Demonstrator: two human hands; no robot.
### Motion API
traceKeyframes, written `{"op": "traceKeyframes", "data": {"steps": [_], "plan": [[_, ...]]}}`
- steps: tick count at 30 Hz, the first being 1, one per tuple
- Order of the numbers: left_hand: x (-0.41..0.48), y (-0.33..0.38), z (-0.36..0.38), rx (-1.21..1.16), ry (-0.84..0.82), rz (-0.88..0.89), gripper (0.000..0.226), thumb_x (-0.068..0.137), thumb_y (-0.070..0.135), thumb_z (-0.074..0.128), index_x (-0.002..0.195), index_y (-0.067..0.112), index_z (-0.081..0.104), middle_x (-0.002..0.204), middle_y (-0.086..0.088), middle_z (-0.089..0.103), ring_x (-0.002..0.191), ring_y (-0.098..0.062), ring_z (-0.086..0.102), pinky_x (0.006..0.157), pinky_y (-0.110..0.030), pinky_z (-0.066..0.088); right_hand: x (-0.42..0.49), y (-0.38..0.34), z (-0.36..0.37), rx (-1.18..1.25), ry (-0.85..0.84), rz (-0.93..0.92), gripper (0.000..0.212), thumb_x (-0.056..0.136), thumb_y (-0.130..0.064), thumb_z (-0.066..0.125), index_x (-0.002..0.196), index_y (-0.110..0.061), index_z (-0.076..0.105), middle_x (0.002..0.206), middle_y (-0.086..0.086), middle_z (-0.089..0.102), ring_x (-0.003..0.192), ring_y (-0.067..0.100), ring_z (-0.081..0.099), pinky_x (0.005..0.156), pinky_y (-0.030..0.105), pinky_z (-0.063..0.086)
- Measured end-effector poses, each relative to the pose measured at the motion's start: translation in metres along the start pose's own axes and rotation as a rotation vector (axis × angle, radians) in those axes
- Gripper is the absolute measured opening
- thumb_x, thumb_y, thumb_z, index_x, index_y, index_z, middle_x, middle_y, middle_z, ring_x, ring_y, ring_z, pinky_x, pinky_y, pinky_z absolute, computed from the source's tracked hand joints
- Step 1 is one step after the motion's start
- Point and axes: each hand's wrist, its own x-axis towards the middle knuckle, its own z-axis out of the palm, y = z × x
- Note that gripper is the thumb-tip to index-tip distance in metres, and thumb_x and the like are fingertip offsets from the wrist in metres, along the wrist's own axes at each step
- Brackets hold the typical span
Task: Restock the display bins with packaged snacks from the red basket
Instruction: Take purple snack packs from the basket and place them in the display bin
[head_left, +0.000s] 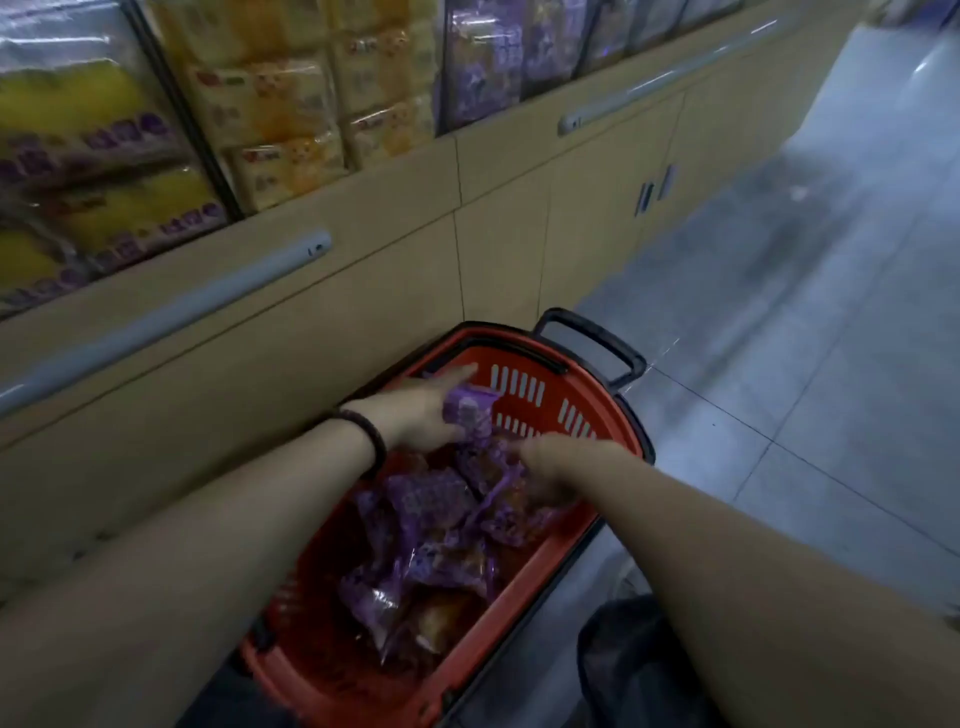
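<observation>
Purple snack pack: held up at the far end of the red basket, above the other packs. Left grip was clamped on it, with the fingers over the top and the thumb beneath. A dark bead bracelet sat on that wrist.

Heap of purple packs: lay loose on the basket bottom, crumpled and overlapping (print too blurred to read). Right grip was down among the near-right packs, fingertips buried in the wrappers. I could not tell whether it had hold of one.

Basket: stood on the grey tiled floor, just beside the beige cabinet front. Its black handle was raised at the far end.

Surroundings: a grey rail ran along the cabinet. The display bins above it were already full — yellow packs at left, cream-orange packs in the middle, purple display packs further right. Dark clothing showed at the bottom edge.
</observation>
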Motion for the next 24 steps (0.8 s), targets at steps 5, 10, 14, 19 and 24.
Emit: {"op": "traceKeyframes", "data": {"steps": [5,10,14,19,24], "plan": [[0.031,0.008,0.013,-0.040,-0.006,-0.110,0.092,0.099,0.043,0.060,0.166,0.045,-0.003,0.148,-0.019,0.058,0.107,-0.033,0.067,0.094,-0.037,0.057,0.019,-0.001,0.028,0.028,-0.004,0.004,0.080,0.094,-0.026,0.068,0.161,-0.029,0.025,0.147,0.021,0.050,0.131,0.039,0.055,0.107,0.044,0.047],[0.044,0.001,0.022,-0.068,-0.126,-0.156,0.077,0.099,0.060,0.053,0.164,0.029,0.024,0.162,-0.008,0.046,0.137,-0.035,0.055,0.108,-0.039,0.049,0.028,0.000,0.037,-0.006,-0.046,0.026,0.060,0.099,-0.025,0.061,0.154,-0.031,0.037,0.144,0.013,0.054,0.131,0.036,0.055,0.106,0.049,0.049],[0.026,-0.004,0.025,-0.329,-0.004,-0.263,0.046,0.100,0.065,0.049,0.121,0.026,0.058,0.116,-0.004,0.069,0.099,-0.025,0.065,0.069,-0.032,0.052,0.034,0.003,0.037,0.028,-0.022,0.038,0.045,0.103,-0.019,0.052,0.146,-0.032,0.051,0.144,0.010,0.057,0.132,0.034,0.056,0.107,0.051,0.048],[-0.007,-0.019,0.015,-0.533,0.128,-0.218,0.018,0.098,0.033,0.071,0.087,0.018,0.070,0.073,0.006,0.068,0.068,-0.014,0.063,0.048,-0.024,0.042,0.023,0.011,0.007,0.060,-0.031,0.017,0.045,0.093,-0.013,0.071,0.136,-0.023,0.062,0.126,0.009,0.065,0.118,0.031,0.063,0.093,0.034,0.048],[-0.044,-0.044,-0.004,-0.743,0.270,-0.065,0.013,0.085,0.016,0.085,0.086,0.020,0.072,0.094,-0.006,0.073,0.080,-0.015,0.065,0.079,-0.036,0.053,0.010,0.028,-0.018,0.604,0.093,-0.061,0.022,0.088,-0.008,0.080,0.095,-0.023,0.066,0.093,0.006,0.072,0.080,0.027,0.070,0.063,0.038,0.052]]}}
